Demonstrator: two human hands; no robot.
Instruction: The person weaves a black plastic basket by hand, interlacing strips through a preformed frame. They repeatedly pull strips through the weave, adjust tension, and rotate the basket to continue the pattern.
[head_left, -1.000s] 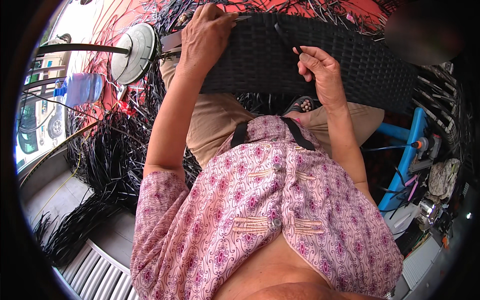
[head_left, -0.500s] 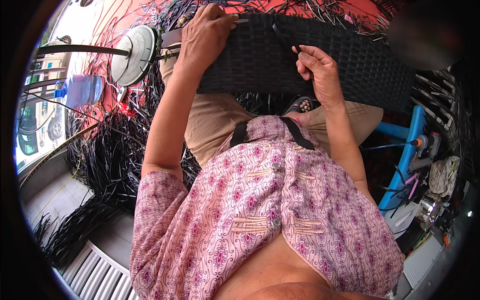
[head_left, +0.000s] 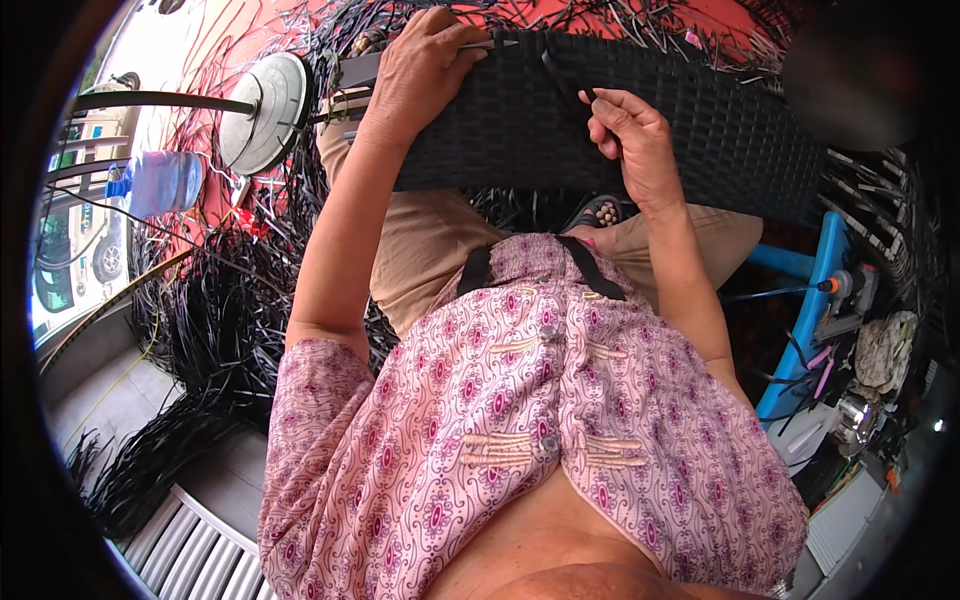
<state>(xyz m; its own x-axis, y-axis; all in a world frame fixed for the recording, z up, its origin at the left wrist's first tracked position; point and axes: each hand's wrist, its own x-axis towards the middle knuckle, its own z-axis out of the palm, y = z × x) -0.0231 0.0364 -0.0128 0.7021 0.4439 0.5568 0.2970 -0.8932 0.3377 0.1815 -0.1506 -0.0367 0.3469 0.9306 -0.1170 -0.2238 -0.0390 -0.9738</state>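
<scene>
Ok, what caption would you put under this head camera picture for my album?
Left hand steadies a black woven panel on the lap while right hand pinches a black strand.

Black woven panel (head_left: 620,120), pink paisley-patterned shirt (head_left: 520,430) below it, tan trousers (head_left: 430,240), loose black strands (head_left: 215,320) left of the panel, red floor (head_left: 225,45), blue frame (head_left: 805,320) to its right

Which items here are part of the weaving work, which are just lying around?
In use: black woven panel, black strand in right hand, left hand gripping the panel's top edge.
Lying about: water bottle, round fan base, loose black strips, blue frame.
</scene>
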